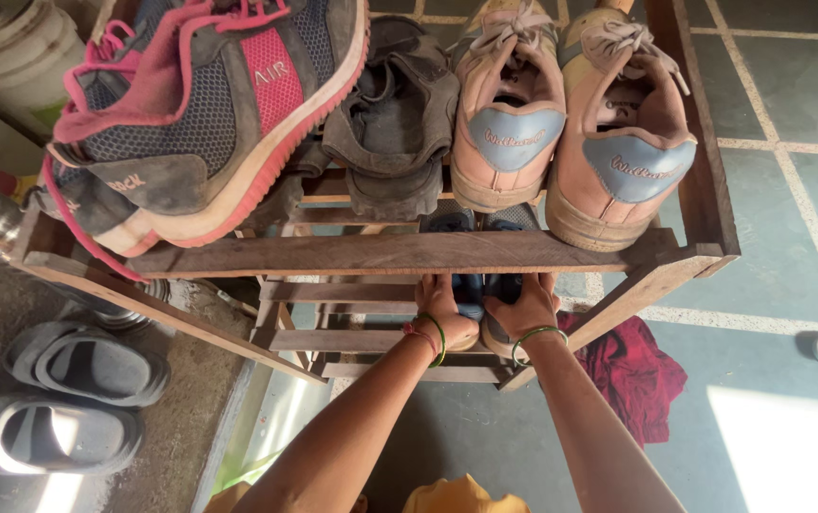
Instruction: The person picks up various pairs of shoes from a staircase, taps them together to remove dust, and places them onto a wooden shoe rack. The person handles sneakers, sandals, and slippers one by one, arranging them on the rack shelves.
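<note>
Dark shoes (474, 290) sit on a lower shelf of the wooden rack (380, 255), both hands on them.

The left hand (445, 313) curls its fingers over the left shoe's heel, and the right hand (523, 309) closes over the other the same way; how firm either grip is I cannot tell, since the top slat hides the fingertips. On the top shelf stand pink sneakers (561, 123), dark sandals (395, 123) and a grey-and-pink trainer (200, 114) (tilted over the edge). Grey slides (67, 394) lie on the floor to the left, a red cloth (632, 370) just right of the rack.
</note>
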